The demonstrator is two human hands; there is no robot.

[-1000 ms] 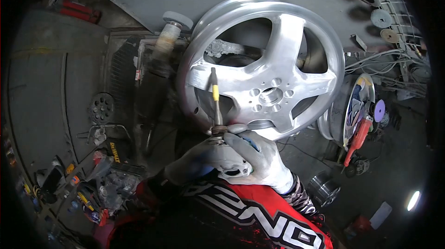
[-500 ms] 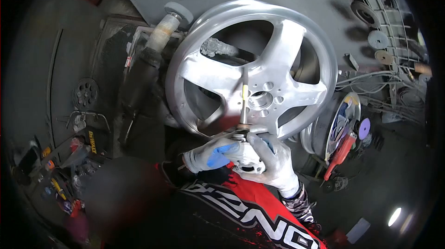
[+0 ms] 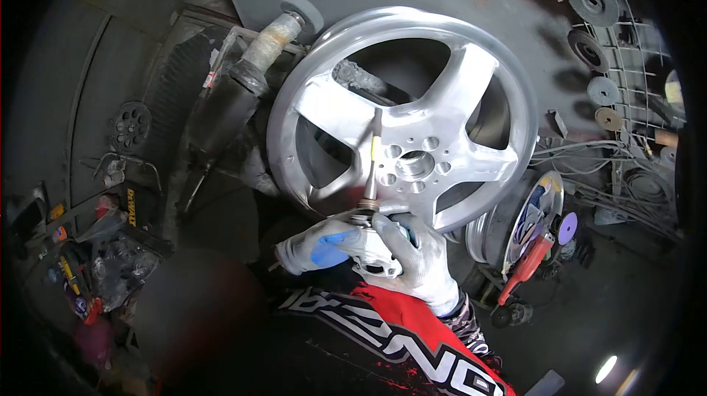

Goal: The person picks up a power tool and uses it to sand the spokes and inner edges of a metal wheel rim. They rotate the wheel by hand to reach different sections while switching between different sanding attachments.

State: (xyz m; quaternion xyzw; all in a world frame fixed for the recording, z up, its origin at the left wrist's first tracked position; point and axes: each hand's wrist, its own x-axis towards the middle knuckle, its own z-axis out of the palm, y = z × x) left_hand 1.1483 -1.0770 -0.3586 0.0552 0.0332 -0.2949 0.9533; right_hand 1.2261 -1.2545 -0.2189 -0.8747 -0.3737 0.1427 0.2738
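Observation:
Both gloved hands hold a white-bodied die grinder [image 3: 378, 257] low in front of the chest. My left hand [image 3: 318, 246] is closed around its left side, in a grey glove with a blue patch. Wrapped over its right side and top is my right hand [image 3: 426, 262], in a white glove. From the collar a slim shaft [image 3: 375, 156] with a yellow band points forward, its tip overlapping the inner end of a spoke. Beyond the hands stands a shiny bare-metal car wheel rim [image 3: 471, 75], its face towards me, with bolt holes around the centre bore.
A dusty grinder [image 3: 228, 105] with a round grey disc lies left of the rim. On the right, a red polisher [image 3: 526, 271] with a purple pad rests by a second rim [image 3: 482, 237]. Discs hang on a wire rack [image 3: 622, 42]. Assorted tools [image 3: 121, 271] lie lower left.
My hands and the die grinder have shifted left, and the shaft tip has moved left across the rim's face. The camera view has shifted slightly too.

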